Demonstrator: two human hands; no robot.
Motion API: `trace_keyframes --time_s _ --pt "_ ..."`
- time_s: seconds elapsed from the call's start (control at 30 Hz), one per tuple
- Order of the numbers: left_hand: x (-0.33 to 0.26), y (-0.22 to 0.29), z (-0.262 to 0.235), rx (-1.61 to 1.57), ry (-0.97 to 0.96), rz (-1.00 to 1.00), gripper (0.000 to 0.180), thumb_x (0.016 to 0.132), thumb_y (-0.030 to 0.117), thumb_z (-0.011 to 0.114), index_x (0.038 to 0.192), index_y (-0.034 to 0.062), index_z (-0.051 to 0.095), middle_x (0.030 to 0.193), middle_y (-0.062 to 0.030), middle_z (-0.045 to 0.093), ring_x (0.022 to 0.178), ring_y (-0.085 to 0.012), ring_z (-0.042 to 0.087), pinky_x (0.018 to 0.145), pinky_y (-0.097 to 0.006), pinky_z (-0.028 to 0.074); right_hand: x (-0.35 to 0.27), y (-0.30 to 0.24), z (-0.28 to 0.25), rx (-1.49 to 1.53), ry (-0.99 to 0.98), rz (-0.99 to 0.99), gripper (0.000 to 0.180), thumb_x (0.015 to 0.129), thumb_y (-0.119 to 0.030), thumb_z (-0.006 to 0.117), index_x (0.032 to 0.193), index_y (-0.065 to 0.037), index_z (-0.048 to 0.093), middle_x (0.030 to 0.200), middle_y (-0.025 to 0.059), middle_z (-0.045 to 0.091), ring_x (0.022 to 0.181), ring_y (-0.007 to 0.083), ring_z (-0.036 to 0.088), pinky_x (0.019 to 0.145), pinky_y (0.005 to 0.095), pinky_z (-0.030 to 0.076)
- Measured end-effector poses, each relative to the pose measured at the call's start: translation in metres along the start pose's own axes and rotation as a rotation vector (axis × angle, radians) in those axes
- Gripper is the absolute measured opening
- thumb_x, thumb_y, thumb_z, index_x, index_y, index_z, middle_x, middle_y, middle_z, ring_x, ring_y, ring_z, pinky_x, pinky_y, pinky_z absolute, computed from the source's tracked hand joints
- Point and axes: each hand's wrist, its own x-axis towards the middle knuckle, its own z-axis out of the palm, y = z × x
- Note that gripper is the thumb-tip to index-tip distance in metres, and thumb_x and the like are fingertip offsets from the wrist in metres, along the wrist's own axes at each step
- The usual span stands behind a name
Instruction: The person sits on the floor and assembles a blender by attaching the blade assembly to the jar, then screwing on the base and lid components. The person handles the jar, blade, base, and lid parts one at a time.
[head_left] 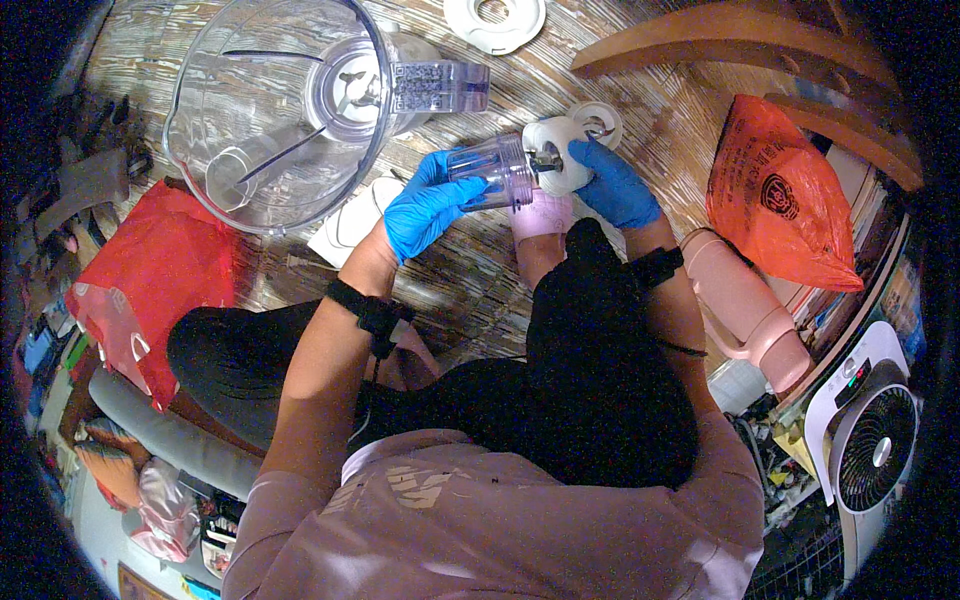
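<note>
My left hand [425, 208], in a blue glove, is wrapped round a small clear blender cup [492, 170] lying on its side in the air. Its mouth faces right. My right hand [615, 185], also gloved in blue, grips a white blade base [558, 155] by its rim. Metal blades on the base point left toward the cup's mouth, close to it; whether they touch I cannot tell. Left of my hands stands a large clear blender jug [280, 110] with a handle. A white ring [598, 125] lies just beyond my right hand.
A white round lid [495, 20] lies at the far edge. Red bags [160, 270] are at left, an orange-red plastic bag [775, 195] at right. A pink bottle [745, 305] and a small fan [875, 445] stand to the right. Curved wooden furniture [740, 45] stands at the far right.
</note>
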Motion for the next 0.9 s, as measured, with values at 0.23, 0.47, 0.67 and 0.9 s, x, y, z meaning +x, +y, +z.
trace_keyframes --time_s 0.23,0.47,0.67,0.9 --pt "0.001 -0.001 0.004 -0.028 -0.042 0.015 0.056 0.088 -0.002 0.064 0.137 -0.0002 0.037 0.129 -0.0148 0.055 0.116 -0.0256 0.057 0.102 -0.043 0.048 0.001 -0.001 0.004 -0.209 -0.093 -0.071 0.065 0.088 -0.025 0.065 0.142 0.000 0.039 0.134 0.0109 0.053 0.121 0.0223 0.053 0.105 0.0343 0.042" --pt "0.001 -0.002 0.007 0.024 0.008 0.004 0.054 0.088 -0.002 0.064 0.136 0.0014 0.039 0.127 -0.0135 0.056 0.114 -0.0243 0.058 0.099 -0.041 0.050 -0.003 -0.006 0.014 -0.297 -0.138 -0.084 0.074 0.085 -0.027 0.069 0.146 -0.002 0.036 0.138 0.0096 0.050 0.125 0.0218 0.049 0.107 0.0340 0.038" --pt "0.004 -0.004 0.007 -0.009 -0.003 -0.011 0.054 0.089 -0.001 0.064 0.136 0.0025 0.039 0.128 -0.0145 0.056 0.114 -0.0257 0.059 0.098 -0.043 0.050 -0.006 -0.008 0.018 -0.461 -0.141 -0.172 0.084 0.081 -0.029 0.075 0.148 -0.003 0.032 0.139 0.0093 0.049 0.128 0.0217 0.046 0.110 0.0350 0.034" --pt "0.005 -0.004 0.005 -0.107 -0.069 -0.047 0.045 0.093 0.007 0.061 0.134 0.0024 0.045 0.129 -0.0147 0.057 0.115 -0.0281 0.059 0.099 -0.044 0.050 -0.009 -0.012 0.023 -0.477 -0.167 -0.148 0.092 0.074 -0.023 0.081 0.149 -0.007 0.031 0.140 0.0082 0.048 0.128 0.0211 0.045 0.109 0.0364 0.035"
